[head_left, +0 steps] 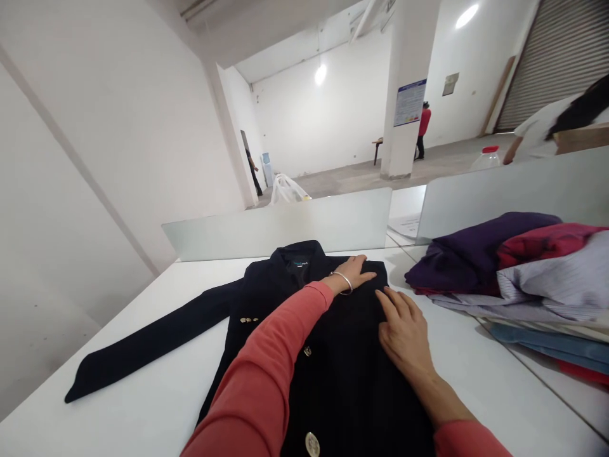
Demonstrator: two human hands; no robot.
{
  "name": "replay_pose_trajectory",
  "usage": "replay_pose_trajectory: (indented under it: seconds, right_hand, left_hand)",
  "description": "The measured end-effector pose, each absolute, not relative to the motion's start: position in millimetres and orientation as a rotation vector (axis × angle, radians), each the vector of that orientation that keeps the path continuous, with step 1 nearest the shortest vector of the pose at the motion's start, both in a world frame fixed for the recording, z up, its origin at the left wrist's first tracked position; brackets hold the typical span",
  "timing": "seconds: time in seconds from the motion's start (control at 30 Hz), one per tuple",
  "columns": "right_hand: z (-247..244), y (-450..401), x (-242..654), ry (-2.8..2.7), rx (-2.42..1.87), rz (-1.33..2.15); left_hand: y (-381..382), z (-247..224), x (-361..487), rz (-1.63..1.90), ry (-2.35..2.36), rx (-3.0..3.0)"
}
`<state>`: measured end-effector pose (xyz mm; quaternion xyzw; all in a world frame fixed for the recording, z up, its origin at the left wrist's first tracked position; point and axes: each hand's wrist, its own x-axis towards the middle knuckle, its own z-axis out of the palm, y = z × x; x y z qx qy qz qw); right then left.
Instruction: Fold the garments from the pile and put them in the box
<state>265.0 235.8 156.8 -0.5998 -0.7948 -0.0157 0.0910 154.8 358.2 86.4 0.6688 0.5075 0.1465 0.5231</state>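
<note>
A black jacket point(352, 355) with gold buttons lies front up on the white table point(137, 393), its collar at the far end. One sleeve point(157, 336) stretches out to the left; the other sleeve cannot be made out. My left hand point(354, 273), with a bracelet at the wrist, reaches across the jacket and rests on its right shoulder, fingers spread. My right hand point(404, 327) is at the jacket's right edge below that shoulder, fingers apart and slightly curled, with nothing visible in them.
Folded clothes point(480, 254) in purple, red, striped and blue are piled on the right. Frosted dividers point(285, 225) line the table's back edge, with a white plastic bag point(288, 189) behind. A person in white point(542, 130) is beyond at the right; others stand farther off.
</note>
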Motion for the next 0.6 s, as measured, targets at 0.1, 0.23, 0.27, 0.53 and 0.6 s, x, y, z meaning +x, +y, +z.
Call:
replay_pose_trajectory:
  seconds: [0.1,0.23,0.27,0.53,0.6]
  right_hand:
    - [155.5,232.1,266.4,-2.488,-1.888,0.001]
    - [158.7,229.1,267.3,-2.489,-2.111,0.169]
    - [160.4,229.0,266.5,-2.481,-2.152,0.214]
    - [167.8,229.4,260.5,-2.418,-2.304,0.364]
    - [167.7,228.7,260.5,-2.435,-2.315,0.379]
  left_hand:
    - [350.5,90.5,149.2,0.336,1.146,1.682]
    - [344.3,93.4,120.4,0.347,1.167,1.674]
    - [343.2,94.0,107.4,0.33,1.201,1.677]
    - [313.0,99.2,-34.8,0.035,1.535,1.651]
    - [294.9,101.3,-60.9,-0.05,1.564,1.634]
